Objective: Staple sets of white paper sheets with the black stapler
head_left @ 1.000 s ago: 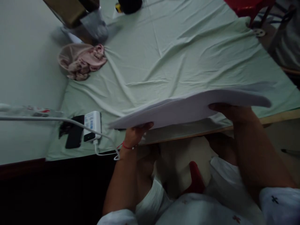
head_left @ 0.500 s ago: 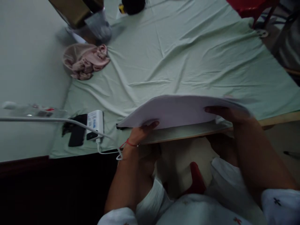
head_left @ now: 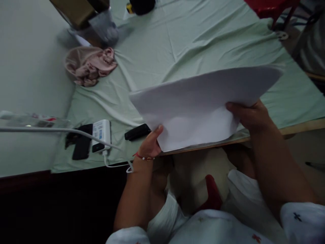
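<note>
White paper, perhaps several sheets together, is held tilted and slightly curved above the front edge of the cloth-covered table. My left hand grips its lower left corner, thumb on the face towards me. On the right side, my right hand pinches the paper with the thumb in front; its other fingers are mostly hidden behind. A black oblong object lies on the cloth just left of the paper, close to my left hand.
A white power bank-like box with a cable and a black phone lie at the left. Behind them is a crumpled pink cloth. A cardboard box stands at the far left, a red stool at the far right.
The paper has been raised and tipped so its broad face shows towards me. Both hands moved with it, the right one slightly upward. The black oblong object is now uncovered.
</note>
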A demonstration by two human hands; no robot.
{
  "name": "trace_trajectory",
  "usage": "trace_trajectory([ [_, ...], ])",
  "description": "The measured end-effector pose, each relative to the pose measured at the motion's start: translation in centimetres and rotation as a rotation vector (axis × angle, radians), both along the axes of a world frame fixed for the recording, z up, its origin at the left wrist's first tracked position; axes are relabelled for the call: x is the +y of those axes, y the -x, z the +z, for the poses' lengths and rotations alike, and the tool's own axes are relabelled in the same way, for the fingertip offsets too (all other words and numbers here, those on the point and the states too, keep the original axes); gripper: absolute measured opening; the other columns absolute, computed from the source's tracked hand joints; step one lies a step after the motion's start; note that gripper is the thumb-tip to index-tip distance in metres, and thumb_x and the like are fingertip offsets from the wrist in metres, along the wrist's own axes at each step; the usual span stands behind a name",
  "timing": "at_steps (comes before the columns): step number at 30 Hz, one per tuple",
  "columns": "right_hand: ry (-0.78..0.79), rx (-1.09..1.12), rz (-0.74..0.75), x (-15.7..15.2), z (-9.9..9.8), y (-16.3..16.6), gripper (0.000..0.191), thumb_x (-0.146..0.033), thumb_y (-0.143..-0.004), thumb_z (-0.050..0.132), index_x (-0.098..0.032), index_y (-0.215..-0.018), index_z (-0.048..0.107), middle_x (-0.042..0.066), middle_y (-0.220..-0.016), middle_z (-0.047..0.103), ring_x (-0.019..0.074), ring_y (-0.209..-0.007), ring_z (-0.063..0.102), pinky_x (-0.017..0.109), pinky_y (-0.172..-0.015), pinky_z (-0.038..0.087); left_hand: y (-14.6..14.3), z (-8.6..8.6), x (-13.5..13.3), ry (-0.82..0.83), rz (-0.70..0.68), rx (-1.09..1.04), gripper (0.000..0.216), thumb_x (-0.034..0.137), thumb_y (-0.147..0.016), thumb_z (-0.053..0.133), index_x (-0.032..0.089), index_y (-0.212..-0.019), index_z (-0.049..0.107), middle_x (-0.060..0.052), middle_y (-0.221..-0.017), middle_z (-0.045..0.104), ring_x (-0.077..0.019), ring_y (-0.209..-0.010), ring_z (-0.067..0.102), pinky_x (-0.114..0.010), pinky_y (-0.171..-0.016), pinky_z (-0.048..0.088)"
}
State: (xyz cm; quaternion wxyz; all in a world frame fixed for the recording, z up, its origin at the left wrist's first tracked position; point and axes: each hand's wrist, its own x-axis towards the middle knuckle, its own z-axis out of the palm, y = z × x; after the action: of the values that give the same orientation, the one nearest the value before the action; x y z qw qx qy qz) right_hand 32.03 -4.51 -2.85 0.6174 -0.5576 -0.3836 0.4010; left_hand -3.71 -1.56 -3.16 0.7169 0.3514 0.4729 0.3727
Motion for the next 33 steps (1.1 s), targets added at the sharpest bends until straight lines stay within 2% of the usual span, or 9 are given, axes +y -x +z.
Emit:
trace_trajectory([
  [8,0.002,-0.046,-0.109,0.2,-0.2,-0.5,0.036,-0.033,-0.066,0.098,-0.032,-0.097,0.080,-0.003,-0.109,0.079,0.0245,-0.108,0.073,0.041,-0.097,0.061,0.6,1.0,-0.8,0.191,-0.363,-0.040,0.065,0.063,-0.075,0.096,0.022,-0.122,0.077,-0.017,-0.117,0.084,-0.0424,-0.105,0.084,-0.054,-0.084,0.072],
  [10,-0.009,-0.002,-0.135,0.2,0.1,-0.4,0.043,-0.035,-0.062,0.099,-0.032,-0.100,0.080,-0.002,-0.112,0.080,0.0260,-0.112,0.073,0.044,-0.100,0.061,0.6,1.4,-0.8,0.207,-0.428,-0.076,0.063,0.065,-0.078,0.093,0.020,-0.119,0.078,-0.018,-0.111,0.085,-0.0399,-0.097,0.085,-0.050,-0.080,0.071],
  [13,-0.016,0.032,-0.150,0.2,0.5,-0.2,0.050,-0.040,-0.057,0.101,-0.033,-0.101,0.079,-0.002,-0.115,0.080,0.0269,-0.116,0.073,0.045,-0.102,0.061,0.2,1.7,-0.9,0.134,-0.484,-0.056,0.058,0.068,-0.080,0.090,0.016,-0.104,0.079,-0.019,-0.093,0.084,-0.0240,-0.068,0.077,-0.035,-0.063,0.063],
  [15,-0.003,0.008,-0.133,0.3,0.5,-0.2,0.049,-0.042,-0.057,0.102,-0.033,-0.100,0.079,-0.002,-0.114,0.080,0.0272,-0.116,0.073,0.045,-0.101,0.061,-0.3,1.8,-1.1,0.060,-0.519,0.011,0.054,0.068,-0.081,0.089,0.015,-0.088,0.079,-0.017,-0.083,0.082,-0.0113,-0.050,0.056,-0.026,-0.049,0.046],
  [17,0.002,-0.033,-0.115,0.4,0.2,-0.4,0.046,-0.045,-0.059,0.102,-0.033,-0.098,0.080,-0.001,-0.113,0.080,0.0278,-0.113,0.073,0.045,-0.098,0.062,-0.7,2.1,-1.3,-0.013,-0.541,0.110,0.057,0.069,-0.082,0.086,0.015,-0.069,0.073,-0.010,-0.065,0.073,-0.0060,-0.045,0.038,-0.024,-0.044,0.031],
  [21,0.017,-0.005,-0.027,0.7,-0.1,-0.9,0.042,-0.051,-0.062,0.104,-0.031,-0.088,0.078,0.000,-0.096,0.079,0.0252,-0.096,0.074,0.038,-0.080,0.062,-1.2,2.5,-1.7,-0.049,-0.487,0.253,0.057,0.068,-0.078,0.087,0.016,-0.061,0.069,0.001,-0.050,0.053,-0.0071,-0.048,0.037,-0.024,-0.047,0.028],
  [26,0.151,0.114,0.247,0.4,0.6,-0.8,0.050,-0.064,-0.060,0.103,-0.026,-0.080,0.078,0.002,-0.080,0.076,0.0166,-0.067,0.065,0.031,-0.062,0.057,-0.9,2.4,-1.5,0.003,-0.309,0.234,0.056,0.066,-0.068,0.094,0.013,-0.073,0.075,0.001,-0.053,0.054,-0.0072,-0.049,0.039,-0.023,-0.046,0.024],
  [29,0.222,0.032,0.430,0.1,1.0,-0.6,0.045,-0.059,-0.071,0.100,-0.020,-0.080,0.080,0.005,-0.078,0.077,0.0144,-0.065,0.067,0.028,-0.062,0.058,-0.6,2.3,-1.2,0.000,-0.213,0.194,0.057,0.064,-0.066,0.097,0.012,-0.073,0.074,0.000,-0.054,0.057,-0.0064,-0.050,0.040,-0.021,-0.046,0.023],
  [33,0.159,-0.089,0.375,0.1,1.1,-0.5,0.039,-0.054,-0.079,0.095,-0.019,-0.075,0.078,0.003,-0.069,0.072,0.0089,-0.054,0.058,0.023,-0.053,0.048,-0.3,2.3,-1.0,0.014,-0.175,0.198,0.060,0.063,-0.063,0.100,0.010,-0.080,0.078,0.002,-0.052,0.056,-0.0048,-0.047,0.037,-0.020,-0.043,0.022],
])
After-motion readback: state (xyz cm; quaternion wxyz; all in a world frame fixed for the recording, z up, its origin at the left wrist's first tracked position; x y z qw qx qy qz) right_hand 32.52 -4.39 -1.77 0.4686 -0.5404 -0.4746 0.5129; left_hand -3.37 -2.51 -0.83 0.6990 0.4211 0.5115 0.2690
